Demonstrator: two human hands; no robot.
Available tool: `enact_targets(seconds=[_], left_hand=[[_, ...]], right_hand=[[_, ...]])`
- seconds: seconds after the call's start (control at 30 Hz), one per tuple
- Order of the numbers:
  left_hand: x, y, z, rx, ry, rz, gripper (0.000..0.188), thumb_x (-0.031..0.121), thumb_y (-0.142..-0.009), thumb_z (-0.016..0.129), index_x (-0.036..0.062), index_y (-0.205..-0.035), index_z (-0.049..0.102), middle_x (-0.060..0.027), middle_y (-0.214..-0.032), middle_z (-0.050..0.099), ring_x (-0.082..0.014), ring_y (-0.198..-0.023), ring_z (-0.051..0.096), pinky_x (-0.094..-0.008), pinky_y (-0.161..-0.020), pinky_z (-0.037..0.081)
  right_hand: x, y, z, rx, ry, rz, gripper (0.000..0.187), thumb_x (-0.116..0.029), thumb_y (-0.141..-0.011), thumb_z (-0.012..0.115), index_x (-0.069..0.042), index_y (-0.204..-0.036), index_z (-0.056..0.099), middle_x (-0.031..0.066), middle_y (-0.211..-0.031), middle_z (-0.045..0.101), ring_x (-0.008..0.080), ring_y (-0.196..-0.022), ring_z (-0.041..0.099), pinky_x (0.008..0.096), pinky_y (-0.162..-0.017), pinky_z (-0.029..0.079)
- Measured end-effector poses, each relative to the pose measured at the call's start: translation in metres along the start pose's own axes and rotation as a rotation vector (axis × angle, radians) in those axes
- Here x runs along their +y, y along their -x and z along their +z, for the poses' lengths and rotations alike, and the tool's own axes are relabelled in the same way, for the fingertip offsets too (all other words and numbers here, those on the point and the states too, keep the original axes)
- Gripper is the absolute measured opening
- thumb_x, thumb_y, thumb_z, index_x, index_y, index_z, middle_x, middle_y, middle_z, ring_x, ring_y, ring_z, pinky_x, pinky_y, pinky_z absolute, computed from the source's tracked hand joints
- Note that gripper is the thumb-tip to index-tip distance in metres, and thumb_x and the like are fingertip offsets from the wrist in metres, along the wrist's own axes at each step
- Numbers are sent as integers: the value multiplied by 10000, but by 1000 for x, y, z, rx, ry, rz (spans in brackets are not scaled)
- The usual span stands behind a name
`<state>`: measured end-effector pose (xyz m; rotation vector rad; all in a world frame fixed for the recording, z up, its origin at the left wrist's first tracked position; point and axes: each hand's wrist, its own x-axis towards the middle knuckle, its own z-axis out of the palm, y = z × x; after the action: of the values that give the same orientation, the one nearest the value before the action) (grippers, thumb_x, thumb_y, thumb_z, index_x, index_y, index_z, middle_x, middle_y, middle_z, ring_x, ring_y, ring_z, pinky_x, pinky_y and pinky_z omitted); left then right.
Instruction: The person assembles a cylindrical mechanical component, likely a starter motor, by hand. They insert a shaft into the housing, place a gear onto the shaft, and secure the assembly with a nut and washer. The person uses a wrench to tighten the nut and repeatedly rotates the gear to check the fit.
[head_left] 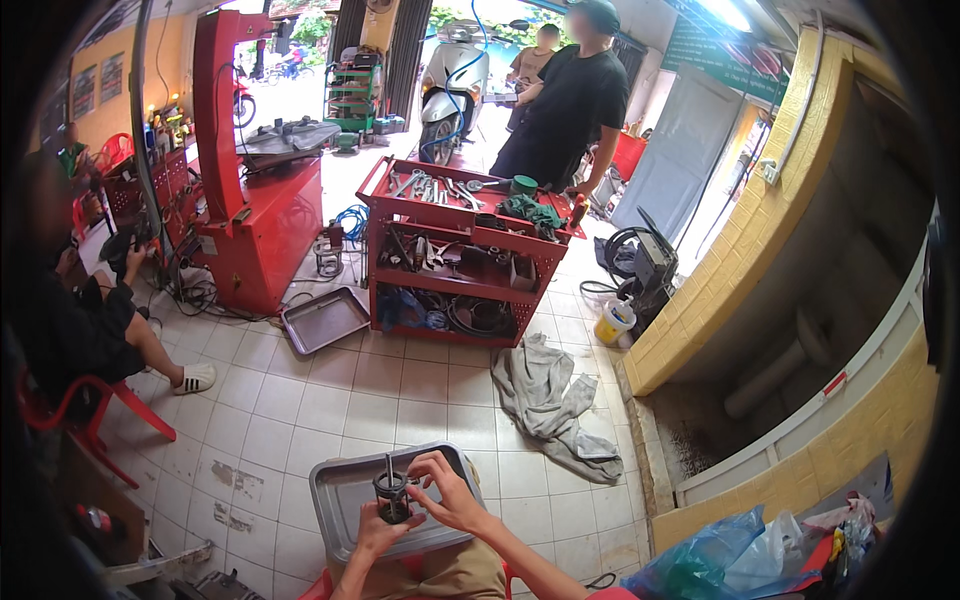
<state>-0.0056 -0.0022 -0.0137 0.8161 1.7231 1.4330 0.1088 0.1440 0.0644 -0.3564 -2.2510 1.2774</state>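
My left hand [377,532] is wrapped round the lower part of a dark cylindrical part [391,486], with a thin rod standing up from its top. From the right, my right hand [446,492] reaches in with bent fingers, its thumb and fingertips at the part's upper side. Exactly what those fingertips grip is too small to make out. Beneath both hands lies a grey metal tray [334,500], resting over my lap.
Ahead stands a red tool cart [455,228] loaded with wrenches. Another metal tray [325,320] and a grey cloth [545,400] lie on the tiles. A person in black [570,105] stands behind the cart; another person [90,310] sits left. Plastic bags [705,555] lie at lower right.
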Motion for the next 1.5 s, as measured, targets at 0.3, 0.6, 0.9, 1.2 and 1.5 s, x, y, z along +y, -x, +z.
enact_targets(seconds=[0.3, 0.6, 0.9, 1.2, 1.5], left_hand=[[2, 2, -2, 39, -98, 68, 286, 264, -717, 917, 57, -795, 736, -6, -708, 716, -89, -652, 660, -304, -644, 542], [9, 1, 1, 23, -57, 60, 245, 252, -732, 898, 62, -801, 760, -9, -700, 725, -96, -662, 681, -307, -660, 548], [-18, -6, 0, 26, -101, 50, 328, 298, -733, 910, 36, -793, 723, -30, -688, 682, -81, -649, 593, -319, -651, 523], [-2, 12, -11, 73, -105, 163, 424, 376, -731, 898, 43, -835, 655, -61, -715, 655, -149, -650, 585, -352, -649, 501], [-2, 5, -7, 61, -98, 185, 424, 373, -731, 897, 47, -853, 656, -51, -699, 624, -151, -633, 554, -362, -632, 481]], right_hand=[[2, -2, -3, -93, 21, -29, 233, -125, -965, 691, -36, -1157, 595, 122, -1178, 547, 232, -1047, 580, 329, -815, 528], [4, -3, -9, -122, -5, -6, 173, -146, -986, 655, -34, -1114, 622, 119, -1171, 546, 236, -1052, 571, 331, -840, 524], [16, -8, -6, -155, 70, -69, 246, -37, -910, 684, -7, -1138, 597, 140, -1133, 569, 253, -1044, 577, 329, -827, 524], [-6, -4, 6, -120, -37, -16, 154, -55, -940, 645, -14, -1081, 600, 111, -1098, 551, 211, -1008, 573, 315, -803, 504], [-6, -8, 6, -31, -76, -51, 145, 8, -913, 667, -6, -1046, 608, 124, -1057, 555, 237, -956, 586, 311, -724, 527]])
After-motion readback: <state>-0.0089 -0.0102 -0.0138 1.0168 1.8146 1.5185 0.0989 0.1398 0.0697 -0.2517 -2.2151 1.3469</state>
